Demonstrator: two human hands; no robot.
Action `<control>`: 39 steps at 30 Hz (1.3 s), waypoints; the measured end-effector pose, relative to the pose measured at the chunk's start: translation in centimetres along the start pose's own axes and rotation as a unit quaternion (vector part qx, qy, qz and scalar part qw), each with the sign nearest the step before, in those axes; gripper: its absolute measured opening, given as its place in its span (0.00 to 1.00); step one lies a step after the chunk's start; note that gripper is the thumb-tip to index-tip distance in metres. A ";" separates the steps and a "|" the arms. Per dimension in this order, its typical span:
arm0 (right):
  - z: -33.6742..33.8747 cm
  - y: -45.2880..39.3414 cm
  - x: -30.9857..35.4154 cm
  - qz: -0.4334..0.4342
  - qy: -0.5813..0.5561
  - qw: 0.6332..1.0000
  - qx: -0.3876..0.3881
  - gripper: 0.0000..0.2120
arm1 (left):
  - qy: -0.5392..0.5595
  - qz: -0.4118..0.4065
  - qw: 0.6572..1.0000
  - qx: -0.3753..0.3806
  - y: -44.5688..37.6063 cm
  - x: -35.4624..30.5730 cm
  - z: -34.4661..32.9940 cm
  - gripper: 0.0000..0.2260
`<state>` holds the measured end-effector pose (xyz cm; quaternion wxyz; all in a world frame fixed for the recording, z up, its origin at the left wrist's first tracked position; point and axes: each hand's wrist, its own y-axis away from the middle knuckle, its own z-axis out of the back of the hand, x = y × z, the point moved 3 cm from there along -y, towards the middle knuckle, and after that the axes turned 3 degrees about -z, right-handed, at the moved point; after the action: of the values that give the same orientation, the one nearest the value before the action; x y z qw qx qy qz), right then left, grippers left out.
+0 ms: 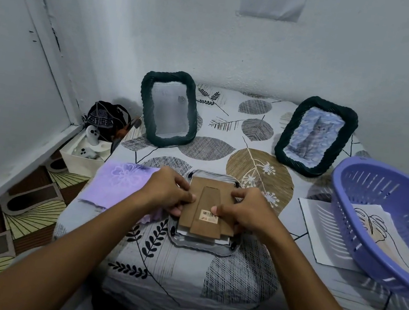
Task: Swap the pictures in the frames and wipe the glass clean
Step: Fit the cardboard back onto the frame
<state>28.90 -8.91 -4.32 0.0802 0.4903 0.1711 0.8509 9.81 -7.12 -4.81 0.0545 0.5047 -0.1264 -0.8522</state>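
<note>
— What do you have in front of you, from the biggest thing down?

— Your table with the leaf-pattern cloth. At its right edge you have the purple basket, tilted, with a leaf drawing under it. At the back edge stand two dark woven frames: the left frame shows no picture, the right frame shows a cat picture. The lilac cloth lies at the left edge.

— And your hands?

— Near the front edge, in the middle, a third frame lies face down. Your left hand and right hand both pinch its brown backing board, fingers curled at its two sides.
</note>
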 end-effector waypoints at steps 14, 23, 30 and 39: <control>0.2 -0.2 1.4 -0.011 0.145 0.989 0.007 0.22 | -0.127 -0.021 0.992 0.012 -0.8 -1.0 -0.4 0.06; -0.1 -0.3 1.6 0.001 0.177 0.984 -0.002 0.21 | -0.184 -0.030 0.982 0.014 -1.3 -1.1 -0.5 0.06; -0.4 -0.5 1.5 0.011 0.199 0.980 -0.008 0.19 | -0.241 -0.068 0.968 0.003 -1.5 -1.2 -0.6 0.07; -0.4 -0.4 1.2 0.025 0.222 0.974 -0.035 0.21 | -0.288 -0.130 0.948 -0.052 -0.8 -0.9 -0.5 0.11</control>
<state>27.94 -8.24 -3.72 0.0361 0.2906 0.1427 0.9455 10.68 -6.26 -4.43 -0.0690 0.2467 -0.0257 -0.9663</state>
